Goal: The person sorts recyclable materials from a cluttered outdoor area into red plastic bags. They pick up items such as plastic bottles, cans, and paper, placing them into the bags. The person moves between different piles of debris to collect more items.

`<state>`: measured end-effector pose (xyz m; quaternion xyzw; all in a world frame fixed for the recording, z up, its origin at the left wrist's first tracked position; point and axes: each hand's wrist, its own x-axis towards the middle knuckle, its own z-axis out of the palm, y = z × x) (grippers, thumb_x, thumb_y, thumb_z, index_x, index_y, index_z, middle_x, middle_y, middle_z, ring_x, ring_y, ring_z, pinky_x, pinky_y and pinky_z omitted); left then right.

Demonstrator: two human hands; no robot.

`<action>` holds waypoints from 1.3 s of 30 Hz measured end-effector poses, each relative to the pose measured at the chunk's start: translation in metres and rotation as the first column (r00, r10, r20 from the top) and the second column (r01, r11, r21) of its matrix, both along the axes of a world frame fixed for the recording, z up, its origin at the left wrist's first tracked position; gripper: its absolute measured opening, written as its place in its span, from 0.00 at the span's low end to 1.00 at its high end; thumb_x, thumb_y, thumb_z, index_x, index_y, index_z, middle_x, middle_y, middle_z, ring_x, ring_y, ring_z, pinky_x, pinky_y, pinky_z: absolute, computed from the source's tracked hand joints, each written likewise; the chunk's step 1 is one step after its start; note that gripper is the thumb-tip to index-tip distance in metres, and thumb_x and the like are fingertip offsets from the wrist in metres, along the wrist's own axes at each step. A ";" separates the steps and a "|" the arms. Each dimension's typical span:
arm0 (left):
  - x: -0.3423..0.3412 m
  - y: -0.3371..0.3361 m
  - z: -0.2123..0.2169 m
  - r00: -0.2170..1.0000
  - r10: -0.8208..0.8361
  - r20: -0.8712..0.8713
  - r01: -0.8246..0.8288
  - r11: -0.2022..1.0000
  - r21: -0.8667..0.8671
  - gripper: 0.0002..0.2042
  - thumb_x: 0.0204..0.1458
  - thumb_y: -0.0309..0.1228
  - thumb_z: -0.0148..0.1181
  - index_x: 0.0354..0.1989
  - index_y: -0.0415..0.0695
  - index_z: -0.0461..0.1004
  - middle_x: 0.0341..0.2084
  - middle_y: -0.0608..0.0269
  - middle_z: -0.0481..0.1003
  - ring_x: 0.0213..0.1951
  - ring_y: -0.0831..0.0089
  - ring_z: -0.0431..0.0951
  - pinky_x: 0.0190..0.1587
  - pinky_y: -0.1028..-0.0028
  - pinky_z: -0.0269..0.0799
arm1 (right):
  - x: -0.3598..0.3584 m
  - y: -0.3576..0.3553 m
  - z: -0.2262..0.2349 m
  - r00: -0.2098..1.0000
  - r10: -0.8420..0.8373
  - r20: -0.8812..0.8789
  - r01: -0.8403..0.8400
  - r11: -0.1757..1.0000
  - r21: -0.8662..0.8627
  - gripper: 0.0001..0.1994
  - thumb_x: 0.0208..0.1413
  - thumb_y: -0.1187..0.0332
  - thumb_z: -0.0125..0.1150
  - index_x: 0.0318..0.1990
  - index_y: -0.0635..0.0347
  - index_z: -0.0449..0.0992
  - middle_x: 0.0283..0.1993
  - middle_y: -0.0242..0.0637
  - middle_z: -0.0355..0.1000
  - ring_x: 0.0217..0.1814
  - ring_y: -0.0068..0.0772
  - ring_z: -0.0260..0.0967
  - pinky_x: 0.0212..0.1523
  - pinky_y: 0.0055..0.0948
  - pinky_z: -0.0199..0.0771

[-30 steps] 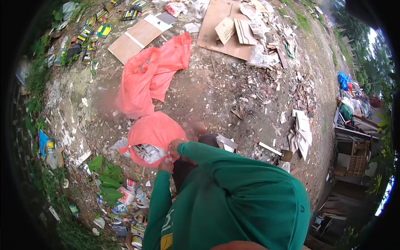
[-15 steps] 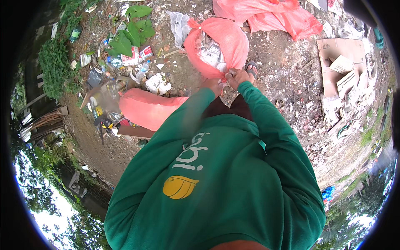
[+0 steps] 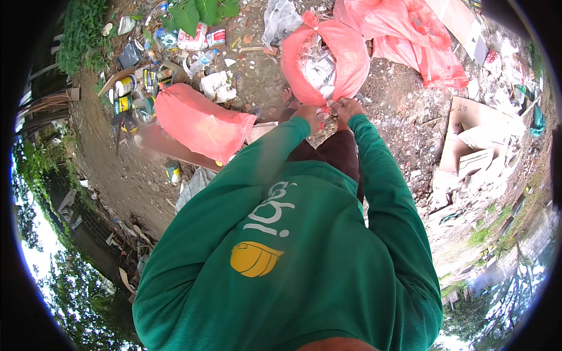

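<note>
A stuffed pink mesh sack (image 3: 353,55) is in front of me, its far end gathered into a tied tuft. A long gap between its edges shows whitish, crumpled material (image 3: 321,70) inside. At the sack's near end my left hand (image 3: 312,116) is closed on the bunched edge. My right hand (image 3: 348,109) pinches the same edge close beside it, the two sets of fingertips almost touching. Whatever finer strand or knot lies between the fingers is too small to make out.
Left of me lies another filled pink sack (image 3: 202,123), beside cans, bottles and scraps. Loose pink sacks (image 3: 404,41) spread at the far right, near a crumpled clear plastic bag (image 3: 281,23). Flattened cardboard (image 3: 468,140) lies on the littered ground to the right.
The view has shifted, so the sack and my hands appear farther right. Both hands stay at the sack's near end, and the fingertips have come closer together.
</note>
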<state>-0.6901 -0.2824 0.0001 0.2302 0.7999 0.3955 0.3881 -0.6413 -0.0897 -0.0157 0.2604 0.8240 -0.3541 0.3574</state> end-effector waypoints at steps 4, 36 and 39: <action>-0.004 -0.004 0.002 1.000 0.000 -0.002 0.000 1.000 -0.028 0.20 0.50 0.34 0.59 0.52 0.41 0.71 0.48 0.41 0.72 0.53 0.45 0.69 0.56 0.55 0.63 | 0.011 0.003 -0.023 0.970 -0.241 0.038 0.239 0.906 -0.348 0.20 0.58 0.50 0.58 0.34 0.60 0.80 0.29 0.36 0.77 0.32 0.28 0.73 0.40 0.30 0.73; -0.023 0.010 0.034 0.920 -0.253 -0.300 0.288 0.954 0.078 0.25 0.47 0.26 0.58 0.57 0.51 0.66 0.45 0.60 0.71 0.52 0.59 0.72 0.42 0.63 0.74 | 0.033 -0.028 0.061 0.938 0.058 -0.342 -0.031 0.996 0.082 0.11 0.52 0.60 0.56 0.30 0.58 0.75 0.31 0.52 0.73 0.35 0.56 0.72 0.39 0.47 0.71; -0.026 0.028 0.018 0.737 -0.530 -0.419 0.420 0.845 -0.330 0.24 0.46 0.25 0.59 0.55 0.50 0.68 0.45 0.61 0.72 0.52 0.59 0.72 0.47 0.64 0.74 | 0.034 -0.024 0.069 0.934 0.123 -0.336 -0.076 0.986 0.149 0.10 0.49 0.61 0.60 0.32 0.60 0.76 0.32 0.51 0.72 0.37 0.56 0.71 0.40 0.46 0.73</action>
